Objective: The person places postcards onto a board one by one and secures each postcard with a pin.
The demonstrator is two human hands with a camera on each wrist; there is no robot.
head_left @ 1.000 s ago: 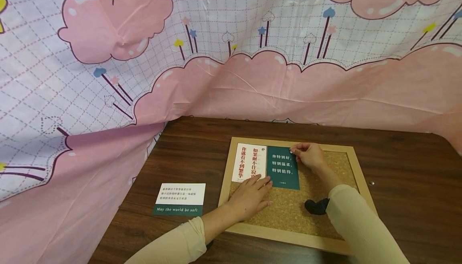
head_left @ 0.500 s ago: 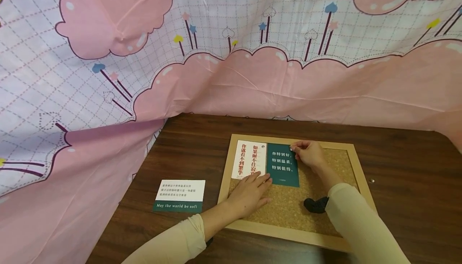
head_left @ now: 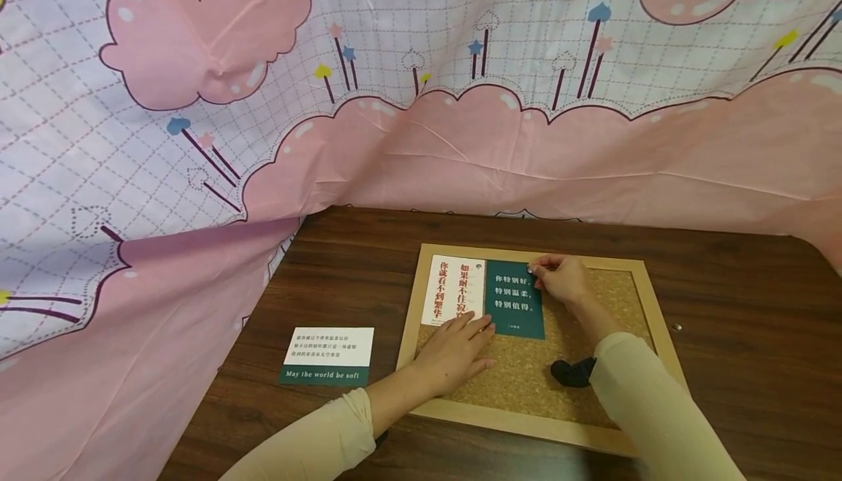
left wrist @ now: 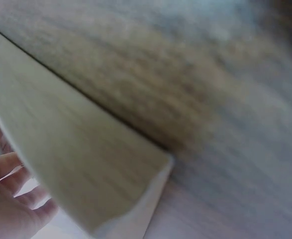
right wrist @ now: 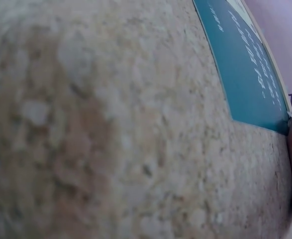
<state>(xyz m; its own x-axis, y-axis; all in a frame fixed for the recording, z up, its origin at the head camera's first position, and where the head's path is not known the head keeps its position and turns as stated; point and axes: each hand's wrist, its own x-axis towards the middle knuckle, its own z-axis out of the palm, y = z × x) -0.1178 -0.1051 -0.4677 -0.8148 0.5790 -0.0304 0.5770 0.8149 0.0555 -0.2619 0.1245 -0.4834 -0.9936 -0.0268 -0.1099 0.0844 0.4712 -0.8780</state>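
Observation:
A cork board [head_left: 526, 386] with a light wooden frame lies on the table. Side by side on its upper left are a white card [head_left: 452, 287] with red characters and a green card [head_left: 516, 313] with white characters. My left hand [head_left: 454, 357] rests flat on the board, its fingertips over the lower edges of both cards. At the green card's top right corner, my right hand [head_left: 564, 278] pinches a small pale pushpin [right wrist: 291, 114], mostly covered by the fingers. A round silvery tack [head_left: 479, 267] sits at the white card's top right corner.
Left of the board, a white and green card [head_left: 327, 356] lies on the dark wooden table [head_left: 368, 240]. A small shiny tack [head_left: 677, 327] is on the table to the right. A patterned pink and white cloth [head_left: 460, 145] hangs behind.
The head view has tilted slightly, shifting the scene up a little in the picture. Both hands stay at almost the same places on the board, and the cards have not visibly moved.

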